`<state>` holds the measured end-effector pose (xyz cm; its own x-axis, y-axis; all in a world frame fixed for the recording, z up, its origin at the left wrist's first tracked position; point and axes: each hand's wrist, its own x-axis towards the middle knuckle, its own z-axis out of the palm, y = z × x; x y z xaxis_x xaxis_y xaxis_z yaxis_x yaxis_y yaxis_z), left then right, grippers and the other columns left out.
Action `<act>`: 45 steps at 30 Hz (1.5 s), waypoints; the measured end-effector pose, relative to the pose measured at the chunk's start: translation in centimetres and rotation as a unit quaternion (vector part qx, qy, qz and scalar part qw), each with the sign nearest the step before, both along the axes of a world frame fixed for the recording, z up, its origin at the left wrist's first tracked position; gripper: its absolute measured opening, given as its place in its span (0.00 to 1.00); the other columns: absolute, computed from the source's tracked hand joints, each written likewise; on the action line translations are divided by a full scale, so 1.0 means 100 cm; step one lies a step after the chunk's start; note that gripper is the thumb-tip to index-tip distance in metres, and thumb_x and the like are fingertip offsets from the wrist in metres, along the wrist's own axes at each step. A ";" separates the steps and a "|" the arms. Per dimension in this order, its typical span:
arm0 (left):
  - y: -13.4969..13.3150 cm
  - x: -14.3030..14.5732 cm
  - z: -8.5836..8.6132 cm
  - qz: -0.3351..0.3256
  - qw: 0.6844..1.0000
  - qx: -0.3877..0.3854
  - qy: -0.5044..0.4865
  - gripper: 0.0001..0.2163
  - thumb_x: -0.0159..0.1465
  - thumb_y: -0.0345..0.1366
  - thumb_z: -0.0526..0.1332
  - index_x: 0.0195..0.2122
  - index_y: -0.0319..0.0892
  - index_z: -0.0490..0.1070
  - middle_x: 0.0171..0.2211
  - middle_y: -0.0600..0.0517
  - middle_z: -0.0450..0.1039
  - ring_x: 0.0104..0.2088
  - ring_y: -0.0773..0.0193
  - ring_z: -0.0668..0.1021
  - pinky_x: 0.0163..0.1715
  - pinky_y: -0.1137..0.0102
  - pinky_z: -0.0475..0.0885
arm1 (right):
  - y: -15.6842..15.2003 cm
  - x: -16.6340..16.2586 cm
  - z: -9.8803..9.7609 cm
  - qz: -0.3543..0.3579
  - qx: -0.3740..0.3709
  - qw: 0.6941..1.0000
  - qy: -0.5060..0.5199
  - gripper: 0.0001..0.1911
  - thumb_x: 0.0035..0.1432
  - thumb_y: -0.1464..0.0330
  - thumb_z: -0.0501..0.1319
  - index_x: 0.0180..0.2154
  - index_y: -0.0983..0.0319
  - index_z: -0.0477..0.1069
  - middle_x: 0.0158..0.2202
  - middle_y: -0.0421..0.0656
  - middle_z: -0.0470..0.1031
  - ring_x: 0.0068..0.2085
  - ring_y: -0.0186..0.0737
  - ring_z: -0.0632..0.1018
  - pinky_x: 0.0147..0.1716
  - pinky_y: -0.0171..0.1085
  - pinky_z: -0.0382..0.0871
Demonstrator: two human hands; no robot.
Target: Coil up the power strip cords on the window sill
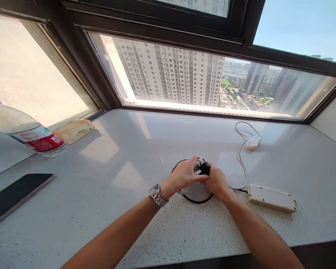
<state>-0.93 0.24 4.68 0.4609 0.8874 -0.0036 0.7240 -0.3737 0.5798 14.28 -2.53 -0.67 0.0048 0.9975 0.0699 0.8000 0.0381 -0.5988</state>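
— What is the biggest thing here?
— The white speckled table [106, 168] under the big window [207, 82]. Tall buildings show through the glass.

— What lies on the table?
— Near the left edge stands a water bottle [25, 130] with a red cap and red label. It looks tilted. Just behind it, by the window, is a yellow pack [74, 130]. Close to the front left corner lies a flat black slab [14, 196].

— And on the right side?
— A long white power strip [271, 198] lies toward the right. A white cord [242, 160] runs from it back to a small white plug [254, 142] near the window.

— Where are the hands?
— In the middle of the table, close together. The left hand [184, 175] wears a metal watch [157, 195]. The right hand [217, 182] touches it.

— What do they hold?
— A black plug [204, 167]. Both grips are pinching it, fingers curled around it. Its metal pins stick up.

— Anything under the hands?
— A black cord [196, 200] lies in a loop on the table, right below them.
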 end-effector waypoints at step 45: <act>0.096 -0.131 -0.006 0.491 0.650 -0.095 -0.573 0.12 0.56 0.24 0.56 0.22 0.40 0.53 0.16 0.61 0.51 0.13 0.79 0.54 0.11 0.82 0.50 | 0.051 0.181 0.005 -0.012 -0.012 0.925 -0.380 0.16 0.64 0.58 0.52 0.31 0.60 0.70 0.30 0.45 0.75 0.31 0.42 0.74 0.25 0.34 0.51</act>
